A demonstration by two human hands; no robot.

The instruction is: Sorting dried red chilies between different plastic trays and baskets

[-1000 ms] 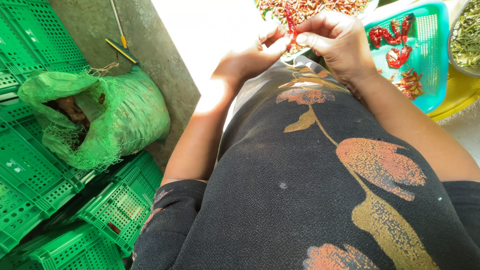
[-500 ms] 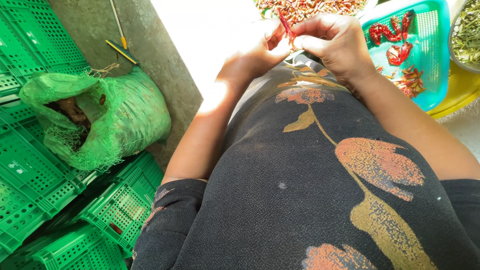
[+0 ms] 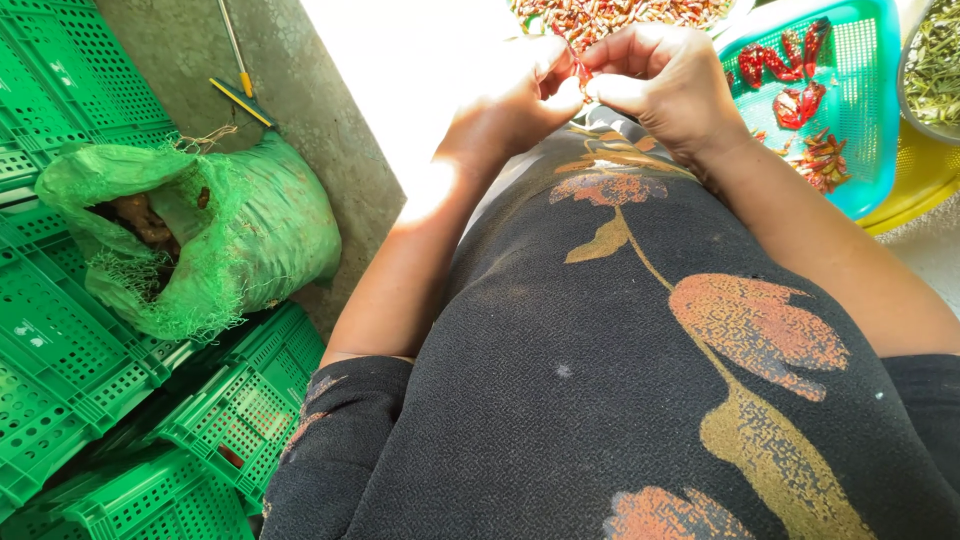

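Note:
My left hand (image 3: 515, 95) and my right hand (image 3: 665, 85) meet in front of my chest, fingertips pinched together on one small red chilli (image 3: 581, 72). Just beyond them lies a heap of small red chillies (image 3: 620, 14) at the top edge. To the right, a teal plastic basket (image 3: 862, 120) holds a few red chillies (image 3: 790, 75). My black dress with an orange and gold flower print fills the lower half of the view.
Green perforated plastic crates (image 3: 70, 330) are stacked at the left, with a green mesh sack (image 3: 230, 225) resting on them. A yellow-handled tool (image 3: 240, 98) lies on the concrete floor. A metal bowl of green stems (image 3: 935, 65) sits on a yellow tray (image 3: 905, 200) at far right.
Both hands have stayed pinched together on the chilli, with small finger movements; the chilli now shows less between the fingertips. Nothing else has moved.

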